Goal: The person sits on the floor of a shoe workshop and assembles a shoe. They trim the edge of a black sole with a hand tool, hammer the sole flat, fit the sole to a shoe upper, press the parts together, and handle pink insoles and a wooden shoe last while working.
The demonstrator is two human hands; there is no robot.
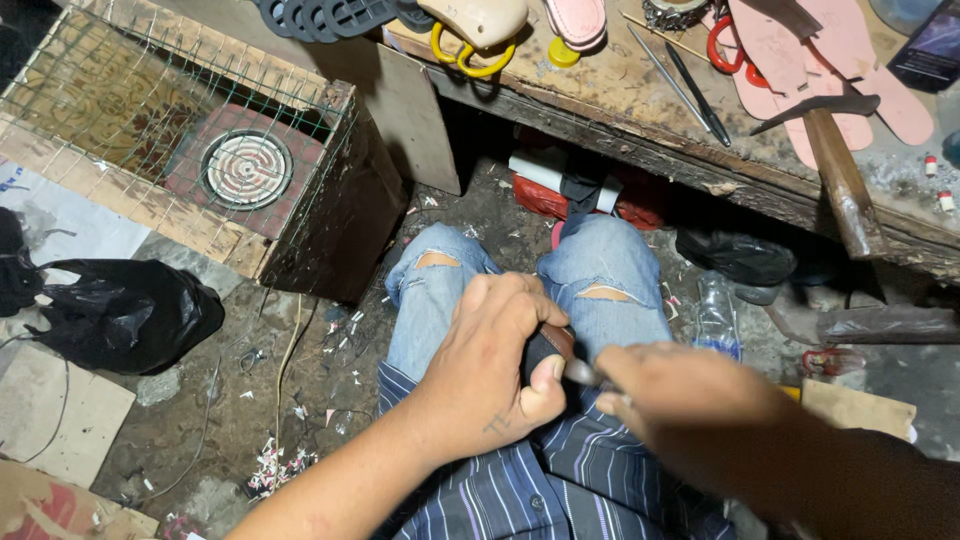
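My left hand [495, 360] is closed around a small dark piece with a brown edge [553, 343], held over my lap above torn blue jeans [610, 270]. My right hand [690, 395] is blurred and grips a thin metal blade [582, 373] whose tip meets the dark piece next to my left thumb. Most of the piece is hidden inside my left fist, so I cannot tell its full shape.
A worn wooden workbench [640, 120] at the top carries pink sandal soles [830, 60], a hammer [835, 165], yellow-handled scissors [470, 55] and thin rods. A wire-mesh wooden box with a coil heater [246, 168] stands at left, with a black plastic bag [130, 310] below it. A plastic bottle [716, 315] lies by my right knee.
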